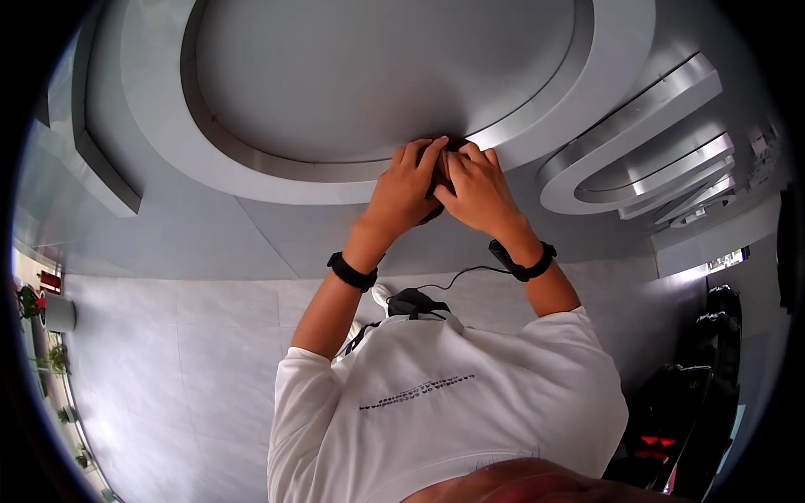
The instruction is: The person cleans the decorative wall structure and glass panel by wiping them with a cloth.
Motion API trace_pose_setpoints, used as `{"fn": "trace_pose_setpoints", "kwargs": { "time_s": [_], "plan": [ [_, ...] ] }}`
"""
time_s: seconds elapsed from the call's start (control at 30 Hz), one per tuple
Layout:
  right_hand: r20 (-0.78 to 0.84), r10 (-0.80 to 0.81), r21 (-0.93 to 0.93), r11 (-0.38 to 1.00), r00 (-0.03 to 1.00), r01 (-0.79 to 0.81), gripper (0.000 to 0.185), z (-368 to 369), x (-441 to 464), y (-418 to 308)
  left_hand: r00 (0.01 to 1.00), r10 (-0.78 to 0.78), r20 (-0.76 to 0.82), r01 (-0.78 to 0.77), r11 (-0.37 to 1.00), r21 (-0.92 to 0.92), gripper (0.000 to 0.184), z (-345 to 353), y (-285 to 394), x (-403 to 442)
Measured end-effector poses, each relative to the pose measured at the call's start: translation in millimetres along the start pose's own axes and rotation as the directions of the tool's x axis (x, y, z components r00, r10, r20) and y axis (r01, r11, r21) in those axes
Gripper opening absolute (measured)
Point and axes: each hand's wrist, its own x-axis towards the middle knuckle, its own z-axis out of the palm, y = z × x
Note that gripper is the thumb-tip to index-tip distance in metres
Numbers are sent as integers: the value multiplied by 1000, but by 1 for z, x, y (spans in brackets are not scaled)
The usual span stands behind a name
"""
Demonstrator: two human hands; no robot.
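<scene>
Both hands are closed on a small dark thing (435,210), at the lower edge of a large raised silver letter (310,191) on the wall. My left hand (407,184) has its fingers curled over the letter's rim. Close beside it, my right hand (480,189) bends its fingers over the same rim, thumb towards the left hand. The dark thing shows only between and below the hands; it looks soft like cloth, but its kind is mostly hidden.
More raised silver letters (637,126) run along the grey wall to the right; an angular one (96,159) is at left. A pale tiled floor (168,360) lies below. A white plant pot (57,313) stands far left, and dark scooter-like vehicles (671,411) are at right.
</scene>
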Motion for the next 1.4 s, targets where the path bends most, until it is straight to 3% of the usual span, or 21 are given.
{"fn": "trace_pose_setpoints", "kwargs": {
  "time_s": [0.07,0.13,0.27,0.33,0.47,0.53,0.57,0.63,0.73,0.8,0.87,0.93,1.0,1.07,1.13,1.17,1.27,1.33,1.4],
  "plan": [
    [-199,-68,-71,996,978,55,31,-14,-7,9,999,-38,-6,38,999,19,73,6,1,0],
    [-231,-92,-83,994,969,74,36,-36,-11,16,996,-71,-50,73,997,40,66,10,-4,-2],
    [-388,-184,101,966,903,240,21,-49,-21,56,994,-86,-71,95,987,129,59,-4,-24,-26],
    [-439,-170,107,965,882,239,13,-41,-24,78,989,-100,-110,103,994,24,52,-17,-26,-42],
    [-514,-131,117,968,848,221,21,-34,-24,90,984,-103,-143,116,990,83,53,-27,-42,-53],
    [-617,-180,40,965,766,258,27,-29,-20,93,955,-278,-101,275,960,-47,45,-31,-42,-49],
    [-623,-180,45,963,761,265,27,-26,-19,95,954,-279,-106,277,960,-36,45,-32,-42,-45],
    [-688,-211,-12,960,695,280,29,-21,-16,103,836,-547,-41,443,718,-538,34,-32,-42,-27],
    [-733,-225,-1,944,642,330,29,-23,-16,107,877,-479,-49,367,731,-576,34,-20,-26,6],
    [-738,-219,13,941,638,337,28,-22,-22,114,821,-546,167,482,504,-717,40,2,-9,23],
    [-733,-163,81,943,661,322,28,-20,-29,121,802,-525,284,545,450,-708,45,14,14,45],
    [-715,-93,151,947,693,283,27,-12,-40,122,769,-564,300,570,394,-722,43,20,37,64],
    [-633,126,331,936,764,120,27,2,-50,119,742,-556,374,547,180,-818,39,18,62,88],
    [-576,47,456,847,816,273,28,43,-65,111,817,-459,348,506,283,-815,36,23,71,107],
    [-293,19,586,794,956,163,29,64,-77,88,880,-404,249,398,343,-851,34,10,97,132],
    [-241,29,623,771,970,132,28,80,-82,81,910,-370,188,323,348,-880,35,8,104,144],
    [-175,97,710,702,980,58,29,107,-95,79,912,-386,142,256,264,-930,35,-10,121,172],
    [-167,111,742,668,980,51,27,118,-101,86,917,-381,119,179,126,-976,36,-23,131,182],
    [53,296,866,461,954,-191,25,116,-107,95,928,-368,59,107,113,-988,36,-30,122,189]
  ]
}}
